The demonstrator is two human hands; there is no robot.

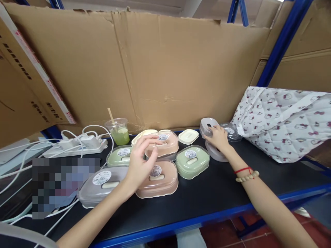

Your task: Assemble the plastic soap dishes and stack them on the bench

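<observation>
My left hand (143, 155), fingers curved and apart, hovers over a group of oval lidded boxes and holds nothing. Beneath and beside it are a pink box (168, 142) at the back and another pink box (165, 179) in front. A green box (116, 158) and a grey box (90, 187) lie to its left. Further right, my right hand (218, 138) grips the near edge of a small grey lidded box (206, 125), its fingertips partly hiding it. Below that hand shows another grey box (212, 151). A second green box (193, 166) sits between the hands.
A cream lid or box (188, 136) lies at the back. Clear plastic covers (231, 131) stand beside a patterned quilted bag (287, 120). To the left are a green drink cup (120, 132), a power strip (88, 148) and loose white cables. Cardboard (181, 69) walls the back.
</observation>
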